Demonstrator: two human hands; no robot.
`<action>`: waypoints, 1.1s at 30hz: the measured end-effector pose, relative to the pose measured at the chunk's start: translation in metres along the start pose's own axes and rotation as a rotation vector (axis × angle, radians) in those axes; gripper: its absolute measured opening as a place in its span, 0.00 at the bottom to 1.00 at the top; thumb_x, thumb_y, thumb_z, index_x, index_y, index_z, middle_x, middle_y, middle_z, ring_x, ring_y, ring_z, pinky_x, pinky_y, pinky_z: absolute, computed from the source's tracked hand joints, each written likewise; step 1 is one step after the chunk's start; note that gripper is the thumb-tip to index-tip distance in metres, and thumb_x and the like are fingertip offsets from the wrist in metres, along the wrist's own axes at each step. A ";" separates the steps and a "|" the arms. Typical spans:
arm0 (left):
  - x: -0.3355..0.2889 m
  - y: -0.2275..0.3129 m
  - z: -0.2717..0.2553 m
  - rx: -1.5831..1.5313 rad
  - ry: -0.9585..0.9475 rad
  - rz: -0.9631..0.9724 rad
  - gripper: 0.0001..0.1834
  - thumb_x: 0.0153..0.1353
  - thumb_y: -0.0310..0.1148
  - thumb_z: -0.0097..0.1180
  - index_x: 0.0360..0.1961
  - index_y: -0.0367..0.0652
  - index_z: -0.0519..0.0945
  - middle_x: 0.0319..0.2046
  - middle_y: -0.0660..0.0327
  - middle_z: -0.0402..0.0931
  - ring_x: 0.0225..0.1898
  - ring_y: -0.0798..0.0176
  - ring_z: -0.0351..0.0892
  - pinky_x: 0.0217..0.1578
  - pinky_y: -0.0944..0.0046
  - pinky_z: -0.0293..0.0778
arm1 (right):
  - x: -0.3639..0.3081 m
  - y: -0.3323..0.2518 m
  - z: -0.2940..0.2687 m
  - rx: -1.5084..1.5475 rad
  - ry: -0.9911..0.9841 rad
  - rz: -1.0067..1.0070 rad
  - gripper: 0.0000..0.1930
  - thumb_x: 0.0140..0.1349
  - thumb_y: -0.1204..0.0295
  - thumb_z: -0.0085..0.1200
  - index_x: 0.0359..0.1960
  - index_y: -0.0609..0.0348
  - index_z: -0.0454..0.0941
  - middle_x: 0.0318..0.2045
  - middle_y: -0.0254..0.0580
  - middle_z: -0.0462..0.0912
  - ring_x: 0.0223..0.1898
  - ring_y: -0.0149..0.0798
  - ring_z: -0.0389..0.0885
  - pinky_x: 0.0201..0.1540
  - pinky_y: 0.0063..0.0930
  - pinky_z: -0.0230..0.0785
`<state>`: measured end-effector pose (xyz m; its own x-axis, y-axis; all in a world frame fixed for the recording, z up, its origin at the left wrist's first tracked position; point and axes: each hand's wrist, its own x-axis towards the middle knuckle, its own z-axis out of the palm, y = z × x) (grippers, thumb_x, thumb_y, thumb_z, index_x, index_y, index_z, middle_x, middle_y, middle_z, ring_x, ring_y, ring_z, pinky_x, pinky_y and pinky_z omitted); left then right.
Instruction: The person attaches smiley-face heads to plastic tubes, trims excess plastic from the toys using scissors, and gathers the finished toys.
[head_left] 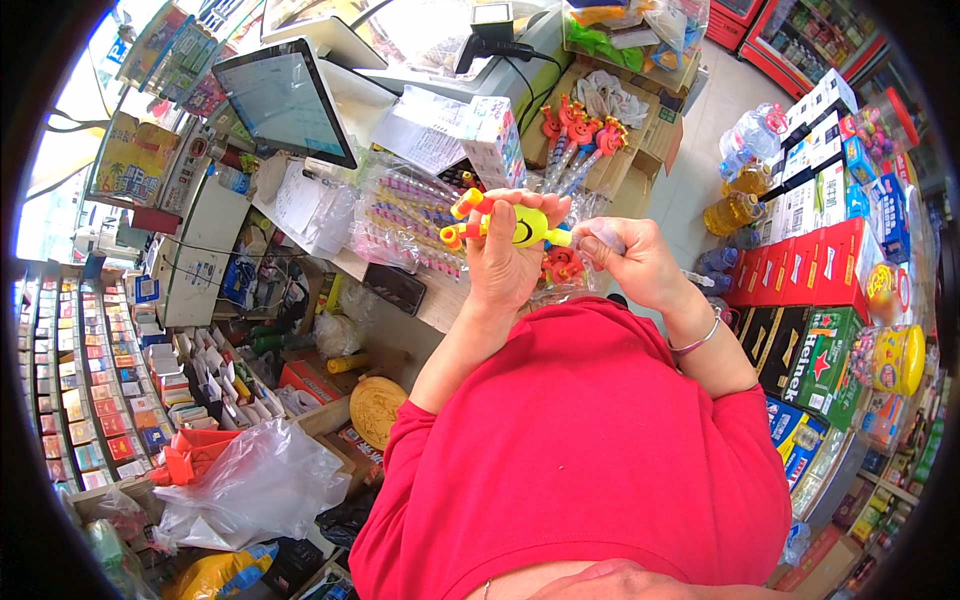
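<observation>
A yellow toy with a smiling face [529, 227] and orange and red end pieces sits in my left hand [503, 262]. The thumb presses along its side and the fingers curl behind it. My right hand [645, 268] pinches a pale, see-through tube [603, 236] right by the toy's yellow-green stem; whether tube and stem are joined I cannot tell. Beyond my hands, several red smiling toys on clear patterned tubes [582, 135] lie on the counter. A plastic-wrapped bundle of patterned tubes [405, 215] is left of my left hand. Below my hands, more red toys [562, 266] show partly.
A white patterned box [494, 140] stands just past my left hand. On the counter edge lies a dark phone [396, 289]. A monitor [285, 103] rises at the far left. Stacked drink cartons [800, 265] line the right side. A clear plastic bag [255, 480] sits low left.
</observation>
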<state>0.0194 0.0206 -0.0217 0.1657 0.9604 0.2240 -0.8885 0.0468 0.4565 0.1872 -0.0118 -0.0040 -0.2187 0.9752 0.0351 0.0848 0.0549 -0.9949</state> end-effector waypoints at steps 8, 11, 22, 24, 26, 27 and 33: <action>-0.002 0.001 -0.004 -0.004 -0.076 -0.023 0.09 0.64 0.37 0.51 0.41 0.45 0.75 0.37 0.59 0.76 0.44 0.56 0.77 0.53 0.43 0.69 | -0.002 -0.003 -0.002 0.202 -0.086 0.068 0.10 0.63 0.67 0.54 0.37 0.62 0.79 0.21 0.27 0.75 0.23 0.19 0.67 0.25 0.17 0.63; 0.001 -0.001 -0.002 0.026 -0.046 -0.021 0.12 0.64 0.37 0.51 0.45 0.44 0.75 0.42 0.57 0.76 0.46 0.55 0.77 0.54 0.46 0.68 | -0.002 0.003 -0.001 0.189 -0.050 0.062 0.10 0.64 0.68 0.53 0.38 0.62 0.79 0.22 0.28 0.76 0.24 0.19 0.68 0.26 0.17 0.64; 0.003 -0.018 -0.008 0.378 0.139 -0.042 0.10 0.68 0.31 0.44 0.45 0.39 0.73 0.42 0.56 0.75 0.45 0.61 0.75 0.46 0.62 0.72 | 0.003 0.006 -0.004 -0.324 0.142 -0.290 0.12 0.58 0.72 0.54 0.42 0.65 0.77 0.36 0.49 0.78 0.38 0.43 0.76 0.41 0.32 0.69; 0.013 -0.009 -0.019 0.307 0.205 0.036 0.10 0.68 0.33 0.44 0.44 0.39 0.72 0.40 0.57 0.75 0.43 0.59 0.76 0.46 0.59 0.73 | 0.001 0.010 -0.011 -0.544 0.173 -0.408 0.11 0.58 0.75 0.53 0.42 0.63 0.77 0.36 0.47 0.78 0.38 0.44 0.76 0.42 0.33 0.69; 0.019 0.000 -0.019 0.268 0.192 0.097 0.11 0.67 0.35 0.45 0.43 0.38 0.72 0.39 0.58 0.75 0.41 0.59 0.76 0.46 0.58 0.74 | -0.005 0.013 -0.020 -0.721 0.098 -0.409 0.10 0.55 0.76 0.54 0.40 0.61 0.77 0.35 0.46 0.78 0.37 0.48 0.75 0.41 0.36 0.69; 0.019 0.001 -0.019 0.244 0.191 0.120 0.11 0.67 0.36 0.46 0.42 0.38 0.72 0.38 0.59 0.76 0.41 0.60 0.76 0.46 0.58 0.74 | -0.009 0.018 -0.022 -0.715 0.049 -0.372 0.09 0.55 0.75 0.54 0.39 0.61 0.77 0.35 0.45 0.78 0.37 0.48 0.74 0.40 0.36 0.69; 0.016 -0.010 -0.036 0.343 0.105 -0.109 0.13 0.66 0.36 0.49 0.46 0.39 0.72 0.44 0.58 0.75 0.42 0.63 0.77 0.47 0.60 0.74 | -0.015 0.044 -0.025 -0.647 -0.073 -0.218 0.07 0.55 0.73 0.55 0.34 0.61 0.77 0.29 0.39 0.79 0.32 0.41 0.76 0.36 0.35 0.70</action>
<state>0.0160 0.0457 -0.0536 0.1908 0.9786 0.0769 -0.6698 0.0725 0.7390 0.2181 -0.0184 -0.0455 -0.3600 0.9115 0.1988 0.5899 0.3874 -0.7085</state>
